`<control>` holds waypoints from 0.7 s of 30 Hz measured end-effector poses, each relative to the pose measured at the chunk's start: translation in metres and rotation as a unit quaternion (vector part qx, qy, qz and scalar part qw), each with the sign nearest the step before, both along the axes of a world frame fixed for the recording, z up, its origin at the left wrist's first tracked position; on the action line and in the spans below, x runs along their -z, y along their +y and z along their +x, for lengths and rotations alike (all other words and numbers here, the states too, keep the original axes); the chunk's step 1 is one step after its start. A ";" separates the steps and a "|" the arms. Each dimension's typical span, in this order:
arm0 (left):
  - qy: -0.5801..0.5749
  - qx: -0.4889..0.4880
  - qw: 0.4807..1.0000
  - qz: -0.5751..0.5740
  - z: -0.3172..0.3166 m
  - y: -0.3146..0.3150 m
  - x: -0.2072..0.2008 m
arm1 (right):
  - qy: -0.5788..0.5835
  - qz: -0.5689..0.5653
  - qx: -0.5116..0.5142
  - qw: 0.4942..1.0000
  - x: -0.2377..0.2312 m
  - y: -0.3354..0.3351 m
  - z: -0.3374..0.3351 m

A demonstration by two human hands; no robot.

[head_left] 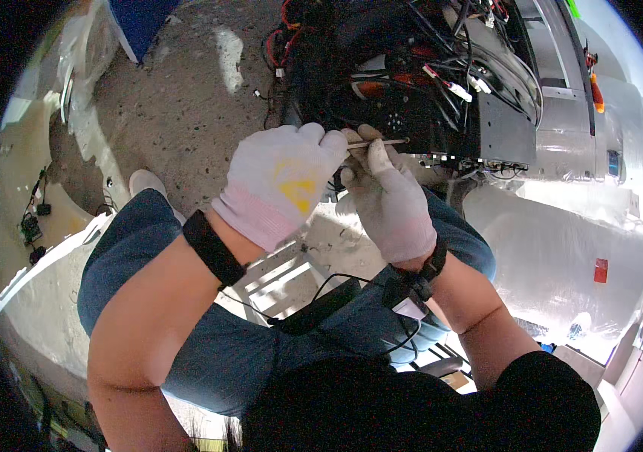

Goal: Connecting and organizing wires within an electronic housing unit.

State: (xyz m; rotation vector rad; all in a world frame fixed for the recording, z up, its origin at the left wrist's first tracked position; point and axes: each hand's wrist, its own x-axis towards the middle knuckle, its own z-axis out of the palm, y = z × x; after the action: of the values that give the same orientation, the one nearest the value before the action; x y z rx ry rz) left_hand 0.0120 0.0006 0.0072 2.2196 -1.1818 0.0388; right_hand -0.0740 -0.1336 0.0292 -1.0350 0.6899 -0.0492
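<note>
My left hand [284, 177], in a white knit glove with a yellow patch, is closed around one end of a screwdriver [388, 142]. Its handle is hidden in the fist; the slim metal shaft points right, with a small bit at the tip that I cannot make out. My right hand [393, 207], gloved too and dirty at the fingers, pinches the shaft between thumb and fingers. Just beyond both hands is a black metal equipment case [506, 132] with loose cables, connectors and a perforated dark panel.
White-tipped connectors [459, 92] hang among the cables. An orange-handled tool [597, 94] is at the far right. Plastic-wrapped bundles [563, 256] stand to the right. Rough concrete floor [178, 98] stretches to the left. Below my hands is a pale metal frame [284, 282].
</note>
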 end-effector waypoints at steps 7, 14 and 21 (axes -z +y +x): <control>0.135 0.044 0.988 -0.063 0.020 -0.001 0.008 | 0.036 -0.013 -0.014 0.999 0.012 -0.002 -0.006; 0.461 0.114 0.880 0.005 0.045 -0.005 0.004 | 0.021 0.028 -0.043 0.998 0.020 0.005 -0.008; 0.360 0.072 0.929 -0.047 0.034 -0.008 0.009 | -0.017 -0.009 -0.019 1.000 0.010 0.011 0.002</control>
State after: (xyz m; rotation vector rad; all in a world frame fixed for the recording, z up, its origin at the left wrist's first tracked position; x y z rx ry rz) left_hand 0.0460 -0.0074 -0.0017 1.7957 -0.8850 -0.7039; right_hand -0.0722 -0.1229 0.0194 -1.0630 0.6398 -0.0396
